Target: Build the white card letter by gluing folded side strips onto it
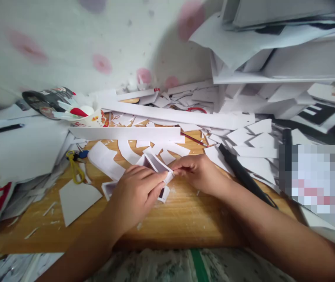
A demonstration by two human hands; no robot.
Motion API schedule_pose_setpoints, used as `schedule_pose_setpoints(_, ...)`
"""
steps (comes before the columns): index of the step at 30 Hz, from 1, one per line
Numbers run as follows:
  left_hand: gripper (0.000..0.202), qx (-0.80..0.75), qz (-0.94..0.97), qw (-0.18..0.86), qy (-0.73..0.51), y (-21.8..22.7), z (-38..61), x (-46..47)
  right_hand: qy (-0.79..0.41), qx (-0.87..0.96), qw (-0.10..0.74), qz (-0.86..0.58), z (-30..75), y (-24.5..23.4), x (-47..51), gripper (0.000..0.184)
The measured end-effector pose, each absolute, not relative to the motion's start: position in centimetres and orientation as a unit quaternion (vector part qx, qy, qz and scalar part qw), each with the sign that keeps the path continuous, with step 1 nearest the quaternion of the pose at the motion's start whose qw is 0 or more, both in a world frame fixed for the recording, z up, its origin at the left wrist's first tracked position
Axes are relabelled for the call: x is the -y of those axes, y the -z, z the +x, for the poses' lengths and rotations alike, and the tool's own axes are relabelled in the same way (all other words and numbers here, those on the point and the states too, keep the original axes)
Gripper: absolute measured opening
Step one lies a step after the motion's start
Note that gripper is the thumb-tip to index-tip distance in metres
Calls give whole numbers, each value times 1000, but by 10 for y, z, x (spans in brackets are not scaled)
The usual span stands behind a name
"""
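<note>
Both hands meet over the wooden board (182, 219) at the middle of the view. My left hand (136, 194) is closed, its fingers pinching a small folded white foam-board piece (155, 163). My right hand (198, 172) is closed too, pinching the right end of the same piece. A second small white folded piece (164, 194) lies on the board just under my left fingers. Another white piece (108, 188) sticks out from beneath my left hand.
White offcuts and long strips (126, 133) litter the board. Yellow-handled scissors (75, 166) lie at left, a black tool (240, 172) at right, a red pencil (193, 139) behind. Stacked white sheets (273, 58) rise at the back right. A paper cup (92, 117) lies tipped.
</note>
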State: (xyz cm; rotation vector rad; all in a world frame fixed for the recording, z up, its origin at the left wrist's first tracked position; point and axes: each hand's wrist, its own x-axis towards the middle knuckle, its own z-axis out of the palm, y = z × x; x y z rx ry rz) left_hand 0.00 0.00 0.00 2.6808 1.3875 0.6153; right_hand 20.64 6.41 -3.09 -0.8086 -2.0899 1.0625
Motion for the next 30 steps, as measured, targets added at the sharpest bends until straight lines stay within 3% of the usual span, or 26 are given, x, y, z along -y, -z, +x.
schedule_pose_setpoints(12,18,-487,843,45,-225,2,3,2,-438,794,301,-295,210,30,-64,14)
schedule_pose_setpoints(16,11,-510,818,49,-261,4,4,4,-394,814,291,-311,206,26,-60,19)
schedule_pose_setpoints(19,9,-500,822,30,-269,5,3,4,-368,814,297,-337,201,27,-57,11)
schedule_pose_setpoints(24,13,-468,841,-11,-270,5,2,3,-368,796,323,-356,196,35,-54,8)
schedule_pose_setpoints(30,12,-472,842,15,-261,5,0,3,-374,801,315,-346,198,35,-55,7)
